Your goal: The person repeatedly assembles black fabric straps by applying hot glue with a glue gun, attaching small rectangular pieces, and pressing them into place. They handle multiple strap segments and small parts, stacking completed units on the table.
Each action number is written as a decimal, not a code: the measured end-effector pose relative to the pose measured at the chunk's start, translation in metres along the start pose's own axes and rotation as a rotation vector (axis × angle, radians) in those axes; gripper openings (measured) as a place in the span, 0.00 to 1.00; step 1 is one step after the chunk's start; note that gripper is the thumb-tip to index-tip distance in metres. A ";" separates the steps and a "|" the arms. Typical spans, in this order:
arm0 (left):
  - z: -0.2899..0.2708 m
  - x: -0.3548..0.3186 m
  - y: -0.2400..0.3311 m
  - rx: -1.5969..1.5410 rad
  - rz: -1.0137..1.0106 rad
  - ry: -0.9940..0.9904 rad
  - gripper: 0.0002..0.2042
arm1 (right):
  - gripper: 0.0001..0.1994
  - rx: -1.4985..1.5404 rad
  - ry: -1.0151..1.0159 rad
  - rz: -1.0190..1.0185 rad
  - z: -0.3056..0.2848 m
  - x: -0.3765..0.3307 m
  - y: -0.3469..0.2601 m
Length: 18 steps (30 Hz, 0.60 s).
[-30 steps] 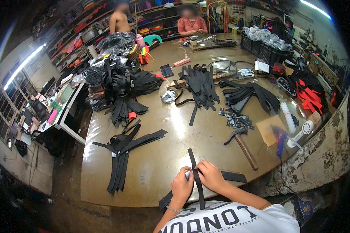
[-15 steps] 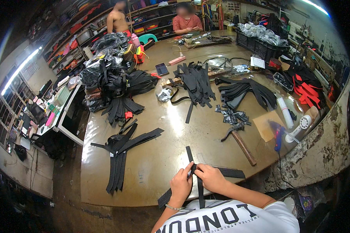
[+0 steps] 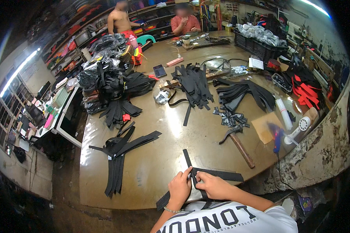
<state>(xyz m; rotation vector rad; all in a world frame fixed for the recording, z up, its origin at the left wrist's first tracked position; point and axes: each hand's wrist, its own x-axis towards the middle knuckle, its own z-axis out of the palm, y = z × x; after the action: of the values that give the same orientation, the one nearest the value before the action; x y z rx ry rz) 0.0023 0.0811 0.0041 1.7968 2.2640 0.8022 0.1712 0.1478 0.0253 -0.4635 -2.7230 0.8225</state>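
At the near edge of the table, both hands are on black webbing straps. My left hand (image 3: 179, 189) pinches the upright strap (image 3: 187, 157) where it crosses other strips, its wrist wearing a beaded bracelet. My right hand (image 3: 209, 185) has its fingers curled on the same strap, just nearer my body. A bundle of straps (image 3: 223, 174) runs out to the right beyond that hand, and another strap end (image 3: 164, 200) sticks out at the lower left. The fingers cover part of the crossing.
A hammer (image 3: 241, 149) lies to the right below several small black-and-silver pieces (image 3: 230, 118). A blue glue gun (image 3: 277, 139) rests by a brown sheet (image 3: 265, 128). Crossed straps (image 3: 118, 155) lie left; strap piles (image 3: 192, 83) are farther back. Two people are behind the table.
My right hand has drawn back a little toward my body, uncovering more of the strap crossing. The left hand stays nearly in place. The seated person has raised a hand.
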 end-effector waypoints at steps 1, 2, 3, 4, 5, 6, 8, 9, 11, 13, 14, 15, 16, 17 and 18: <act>-0.001 0.000 0.001 -0.004 -0.019 -0.019 0.17 | 0.12 -0.009 -0.063 -0.017 -0.004 -0.002 -0.001; -0.003 0.001 0.002 -0.010 -0.019 -0.024 0.17 | 0.11 0.027 -0.074 -0.069 -0.007 -0.004 -0.001; -0.004 0.001 0.003 -0.002 -0.026 -0.037 0.18 | 0.10 0.042 -0.093 -0.120 -0.011 -0.007 -0.002; -0.005 0.001 0.004 0.017 -0.040 -0.062 0.18 | 0.10 0.032 -0.151 -0.151 -0.014 -0.011 -0.003; -0.007 0.002 0.005 0.006 -0.043 -0.058 0.18 | 0.10 0.086 -0.177 -0.160 -0.018 -0.016 -0.002; -0.007 0.002 0.006 0.005 -0.054 -0.065 0.18 | 0.09 0.216 -0.055 -0.075 -0.021 -0.022 0.000; -0.008 0.002 0.008 -0.040 -0.065 -0.040 0.18 | 0.07 0.430 0.118 0.120 -0.029 -0.041 0.010; -0.008 0.002 0.009 -0.085 -0.065 -0.007 0.18 | 0.07 0.226 0.455 0.297 -0.032 -0.051 0.017; -0.011 0.001 0.011 -0.127 -0.054 0.036 0.17 | 0.09 0.152 1.176 0.638 -0.033 -0.073 0.038; -0.015 -0.003 0.011 -0.114 -0.023 0.058 0.16 | 0.15 -0.285 1.462 0.852 -0.045 -0.103 0.073; -0.018 -0.006 0.010 -0.122 -0.027 0.057 0.15 | 0.20 -0.385 1.512 0.898 -0.052 -0.119 0.090; -0.020 -0.010 0.011 -0.128 -0.025 0.062 0.15 | 0.23 -0.333 1.556 0.994 -0.057 -0.131 0.108; -0.022 -0.014 0.011 -0.122 -0.049 0.045 0.15 | 0.25 -0.213 1.538 0.917 -0.060 -0.142 0.124; -0.023 -0.016 0.012 -0.126 -0.038 0.041 0.15 | 0.27 -0.077 1.537 0.866 -0.065 -0.150 0.138; -0.023 -0.018 0.013 -0.116 -0.053 0.018 0.15 | 0.29 0.092 1.522 0.831 -0.070 -0.156 0.149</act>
<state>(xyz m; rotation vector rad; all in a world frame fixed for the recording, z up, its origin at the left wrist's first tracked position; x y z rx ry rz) 0.0083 0.0590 0.0258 1.6783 2.2163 0.9233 0.3712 0.2419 -0.0271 -1.4511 -1.0358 0.3717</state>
